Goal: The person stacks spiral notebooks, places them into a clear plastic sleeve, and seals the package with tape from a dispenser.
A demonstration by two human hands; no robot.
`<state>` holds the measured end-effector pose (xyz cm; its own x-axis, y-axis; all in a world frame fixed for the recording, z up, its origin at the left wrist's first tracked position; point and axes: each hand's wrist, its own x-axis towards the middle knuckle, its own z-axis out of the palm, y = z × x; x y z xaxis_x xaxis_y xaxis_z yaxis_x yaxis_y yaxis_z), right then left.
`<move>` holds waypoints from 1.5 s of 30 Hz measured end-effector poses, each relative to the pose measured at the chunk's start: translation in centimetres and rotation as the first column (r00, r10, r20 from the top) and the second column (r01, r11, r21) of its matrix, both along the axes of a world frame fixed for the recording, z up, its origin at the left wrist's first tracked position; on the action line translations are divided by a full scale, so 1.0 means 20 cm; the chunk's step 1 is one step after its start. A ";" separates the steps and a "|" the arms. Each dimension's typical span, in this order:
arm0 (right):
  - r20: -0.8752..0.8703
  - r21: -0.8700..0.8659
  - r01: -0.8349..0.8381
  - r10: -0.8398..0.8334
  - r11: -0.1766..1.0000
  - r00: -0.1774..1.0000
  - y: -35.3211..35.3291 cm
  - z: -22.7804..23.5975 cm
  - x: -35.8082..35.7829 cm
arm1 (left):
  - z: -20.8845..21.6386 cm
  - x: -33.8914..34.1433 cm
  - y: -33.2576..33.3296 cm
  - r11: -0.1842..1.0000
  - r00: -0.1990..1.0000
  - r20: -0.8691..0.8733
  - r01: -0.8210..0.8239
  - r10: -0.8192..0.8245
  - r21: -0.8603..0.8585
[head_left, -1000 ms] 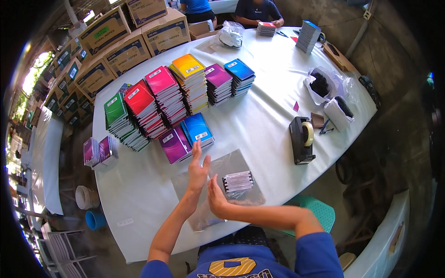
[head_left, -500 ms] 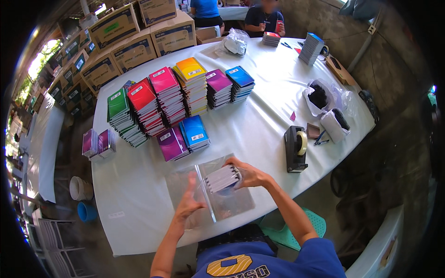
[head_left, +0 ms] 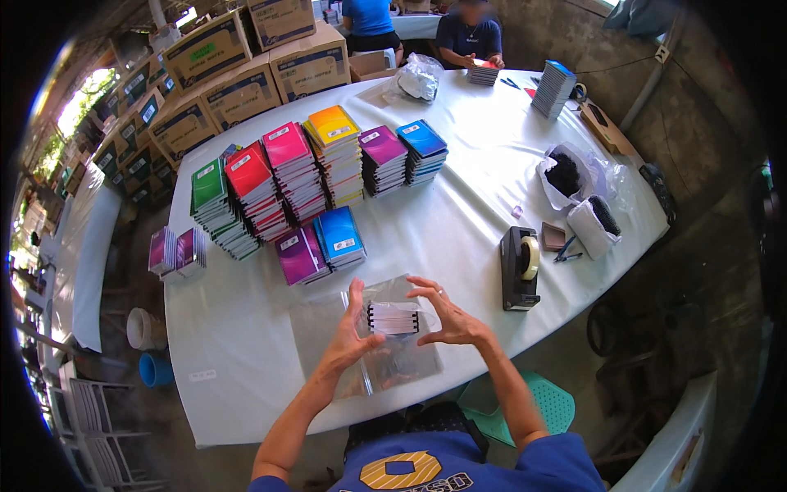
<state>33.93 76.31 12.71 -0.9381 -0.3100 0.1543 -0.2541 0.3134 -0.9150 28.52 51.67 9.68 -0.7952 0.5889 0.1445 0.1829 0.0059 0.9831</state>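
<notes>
A small bundle of notebooks (head_left: pixel 393 318), page edges up and black spiral bindings at both ends, sits on clear plastic bags (head_left: pixel 320 316) at the table's near edge. On its left side my left hand (head_left: pixel 348 343) is open, thumb apart from the upright fingers, its thumb tip close to the bundle. My right hand (head_left: pixel 456 320) curves around the other side with fingers and thumb spread, also open. Whether either hand touches the bundle is hard to make out. Just beyond stand a purple notebook stack (head_left: pixel 302 254) and a blue notebook stack (head_left: pixel 339 236).
Taller notebook stacks (head_left: pixel 283 152) in several colours stand farther back. At right are a black tape dispenser (head_left: pixel 518 271) and a white bag of black coils (head_left: pixel 566 172). Cartons (head_left: pixel 238 90) rise at back left. Across the table a person (head_left: pixel 469 37) handles notebooks.
My right hand has let go of the notebook bundle, which was tilted and now lies level. My left hand has come in closer to its left side.
</notes>
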 end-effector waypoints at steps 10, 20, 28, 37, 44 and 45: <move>-0.308 0.778 0.026 0.344 0.628 0.887 -0.01 0.26 -0.06 | 0.23 -0.02 0.12 0.784 0.977 -0.122 -0.213 0.175 -0.583; -0.288 0.744 0.003 0.317 0.668 0.904 -0.01 0.22 -0.08 | 0.33 -0.08 0.14 0.585 0.980 -0.197 -0.159 -0.001 -0.795; -0.336 0.728 0.073 0.262 0.681 0.905 0.02 0.25 -0.06 | 0.30 -0.05 0.14 0.672 0.934 -0.354 -0.239 -0.037 -0.700; -0.415 0.498 0.217 0.011 0.840 0.910 -0.19 0.24 0.07 | 0.21 -0.02 -0.01 0.940 0.941 -0.023 -0.339 0.338 -0.034; -0.453 0.587 0.281 0.020 0.759 0.891 -0.33 0.06 0.10 | -0.13 0.14 -0.17 0.941 0.976 -0.142 -0.201 0.167 -0.272; -0.452 0.590 0.279 0.024 0.758 0.892 -0.33 0.06 0.10 | -0.14 0.14 -0.15 0.941 0.973 -0.196 -0.175 0.121 -0.288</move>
